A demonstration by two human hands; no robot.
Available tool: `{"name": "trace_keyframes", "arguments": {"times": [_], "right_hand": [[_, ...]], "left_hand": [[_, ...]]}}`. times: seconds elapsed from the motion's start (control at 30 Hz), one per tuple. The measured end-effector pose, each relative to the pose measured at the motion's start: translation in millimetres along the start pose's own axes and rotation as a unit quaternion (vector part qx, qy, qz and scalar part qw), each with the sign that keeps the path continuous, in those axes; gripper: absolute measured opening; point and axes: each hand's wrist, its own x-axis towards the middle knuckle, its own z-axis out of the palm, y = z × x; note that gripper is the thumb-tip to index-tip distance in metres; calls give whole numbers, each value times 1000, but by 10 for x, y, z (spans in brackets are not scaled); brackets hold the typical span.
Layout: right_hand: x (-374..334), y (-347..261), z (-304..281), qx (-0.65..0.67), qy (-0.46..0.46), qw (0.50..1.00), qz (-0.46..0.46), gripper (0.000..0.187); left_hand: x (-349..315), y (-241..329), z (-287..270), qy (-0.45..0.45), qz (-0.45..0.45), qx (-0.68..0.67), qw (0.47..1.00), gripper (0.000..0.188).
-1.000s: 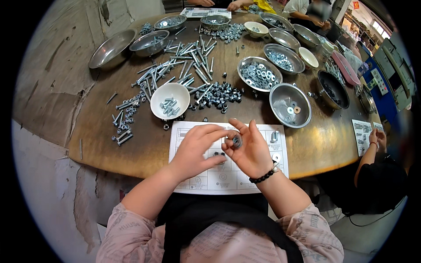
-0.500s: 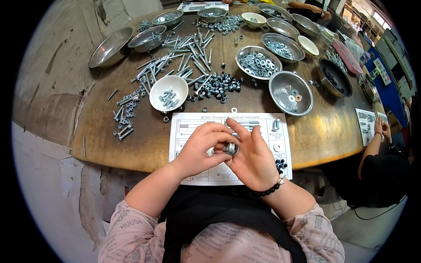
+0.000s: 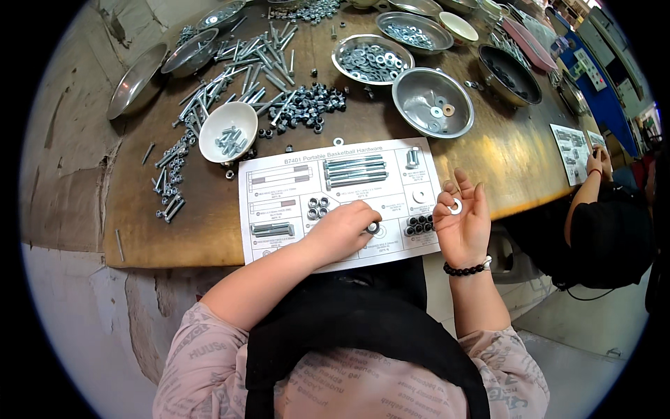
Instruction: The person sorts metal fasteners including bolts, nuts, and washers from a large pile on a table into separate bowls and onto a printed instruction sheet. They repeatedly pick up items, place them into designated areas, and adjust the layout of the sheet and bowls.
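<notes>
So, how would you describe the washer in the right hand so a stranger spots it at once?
On the brown table lies a printed white sheet; at its right edge is the person's right hand, palm showing, above a black bead bracelet. The washer is the small pale ring in that hand's half-curled grip, brighter than the grey ring in the left hand.

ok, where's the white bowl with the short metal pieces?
Head view, left of centre: the bowl stands just past the upper-left corner of the printed sheet, nut heap to its right.
</notes>
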Motion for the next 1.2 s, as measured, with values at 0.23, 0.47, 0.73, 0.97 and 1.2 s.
{"name": "trace_keyframes", "arguments": {"times": [0.23,0.47,0.73,0.97,1.2], "right_hand": [[-78,-52,-183,0,17,1000,2,36],[-37,-24,-210,13,31,999,17,34],[466,-49,192,-41,-18,999,11,25],[1252,57,504,-82,-38,993,69,35],[2144,-87,829,-336,79,936,-63,54]], "left_hand": [[126,-11,274,-64,-24,73,995,27],[84,-29,322,-66,-17,75,995,30],[-217,-149,-434,165,-51,51,984,31],[-996,-1130,-975,463,-168,117,862,28],[-1330,-1700,-843,487,-263,200,808,39]]}}
